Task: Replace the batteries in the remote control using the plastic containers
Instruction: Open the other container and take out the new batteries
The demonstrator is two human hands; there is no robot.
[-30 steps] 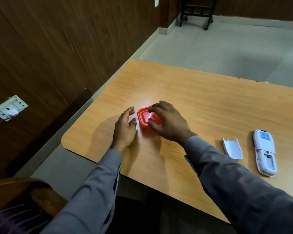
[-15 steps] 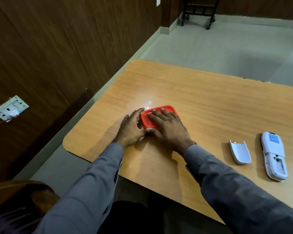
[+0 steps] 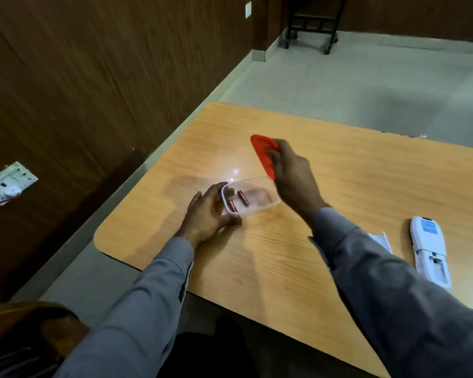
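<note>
A clear plastic container [image 3: 268, 207] stands uncovered on the wooden table [image 3: 339, 186], with two small reddish batteries [image 3: 238, 201] lying inside near its left end. My left hand [image 3: 206, 215] grips the container's left end, thumb at the near corner. My right hand [image 3: 292, 173] holds the red lid [image 3: 262, 152] tilted in the air just above and behind the container. At the right lies the white remote control [image 3: 428, 249], back up with its battery bay uncovered. Its white battery cover [image 3: 381, 240] lies beside it, partly hidden by my right sleeve.
The table's left edge runs along a dark wood-panelled wall with a wall socket [image 3: 7, 182]. A chair back [image 3: 25, 323] shows at the lower left. A black wheeled stand [image 3: 311, 25] is far off on the grey floor.
The red lid has come off the container; my right hand lifted it up and back. The two batteries inside now show. My left hand stays on the container's left end.
</note>
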